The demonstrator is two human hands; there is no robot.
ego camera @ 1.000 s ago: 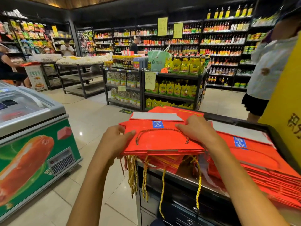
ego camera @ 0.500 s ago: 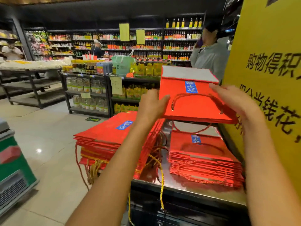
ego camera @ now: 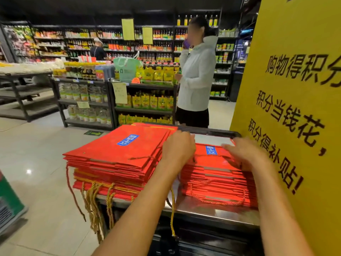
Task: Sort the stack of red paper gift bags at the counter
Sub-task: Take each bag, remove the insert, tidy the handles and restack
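Observation:
Two piles of flat red paper gift bags lie on the steel counter [ego camera: 193, 206]. The left stack [ego camera: 118, 156] is taller, askew, with gold and red cord handles hanging over the front edge. The right stack [ego camera: 214, 174] is lower and neater, its top bag showing a blue label and a grey flap. My left hand [ego camera: 178, 148] rests on the left edge of the right stack's top bag, between the two piles. My right hand [ego camera: 243, 154] lies flat on that bag's right side, fingers spread. Both hands press the bag down; neither curls round it.
A tall yellow sign [ego camera: 287, 100] with black characters stands right against the counter's right side. A person in a white hoodie [ego camera: 196, 78] stands just beyond the counter. Shelving with yellow pouches [ego camera: 147, 100] lies across the aisle, and a freezer corner [ego camera: 9, 206] is at the left.
The red bag I held up in both hands has come down onto the right stack. My hands have lowered with it and now lie flat on it.

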